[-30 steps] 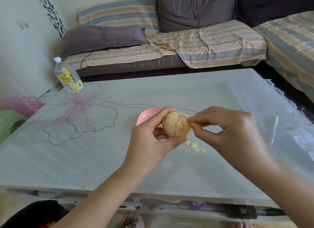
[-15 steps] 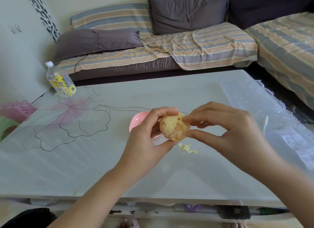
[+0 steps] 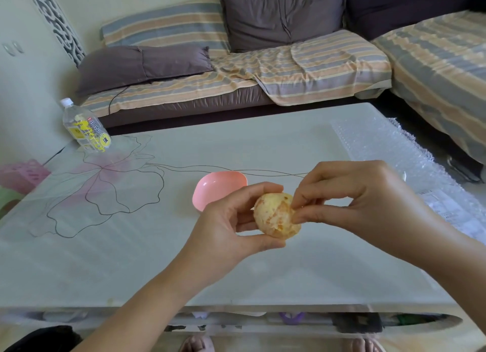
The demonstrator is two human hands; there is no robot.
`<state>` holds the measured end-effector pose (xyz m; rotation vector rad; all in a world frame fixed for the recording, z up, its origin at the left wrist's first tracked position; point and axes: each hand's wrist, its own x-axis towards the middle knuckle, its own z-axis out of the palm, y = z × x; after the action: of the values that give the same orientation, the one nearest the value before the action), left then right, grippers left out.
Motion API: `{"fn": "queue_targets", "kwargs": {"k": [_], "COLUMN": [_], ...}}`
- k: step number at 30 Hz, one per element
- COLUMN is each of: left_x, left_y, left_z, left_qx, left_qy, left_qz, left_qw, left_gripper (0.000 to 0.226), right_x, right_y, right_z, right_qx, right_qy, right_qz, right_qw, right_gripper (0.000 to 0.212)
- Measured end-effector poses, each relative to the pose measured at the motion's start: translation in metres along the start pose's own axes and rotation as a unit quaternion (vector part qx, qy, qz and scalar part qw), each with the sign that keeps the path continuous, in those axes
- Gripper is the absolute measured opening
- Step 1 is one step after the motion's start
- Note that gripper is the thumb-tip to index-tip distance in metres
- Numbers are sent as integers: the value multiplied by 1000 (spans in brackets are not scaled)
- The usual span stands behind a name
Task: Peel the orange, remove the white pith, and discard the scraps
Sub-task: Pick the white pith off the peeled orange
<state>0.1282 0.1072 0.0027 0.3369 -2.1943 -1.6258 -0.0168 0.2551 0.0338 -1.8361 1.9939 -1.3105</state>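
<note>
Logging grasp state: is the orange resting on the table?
No, the left hand holds the orange above the table; the right hand pinches at it.

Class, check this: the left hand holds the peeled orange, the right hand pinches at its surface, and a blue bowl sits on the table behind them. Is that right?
The colour is wrong: the head view shows a pink bowl, not blue. The rest holds: left hand holding the peeled orange, right hand pinching at its surface, bowl on the table behind them.

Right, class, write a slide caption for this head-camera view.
Left hand holds the peeled orange over the table while the right hand pinches at its pith, pink bowl behind.
</note>
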Motion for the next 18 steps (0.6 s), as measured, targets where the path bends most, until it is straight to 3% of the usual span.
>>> {"fn": "queue_targets", "kwargs": {"k": [9,18], "left_x": [2,-2], "left_y": [2,12], "left_z": [4,7], "left_qx": [-101,-108], "left_qy": [-29,-31], "left_qz": [-41,-50], "left_qw": [994,992], "left_gripper": [68,65], "right_x": [0,-5], "right_y": [-1,-6], "right_z": [-11,-14], "right_qx": [47,49], "right_qy": [-44,-29], "right_qz": [3,21], "right_qw": [998,998], "right_gripper": [14,7]}}
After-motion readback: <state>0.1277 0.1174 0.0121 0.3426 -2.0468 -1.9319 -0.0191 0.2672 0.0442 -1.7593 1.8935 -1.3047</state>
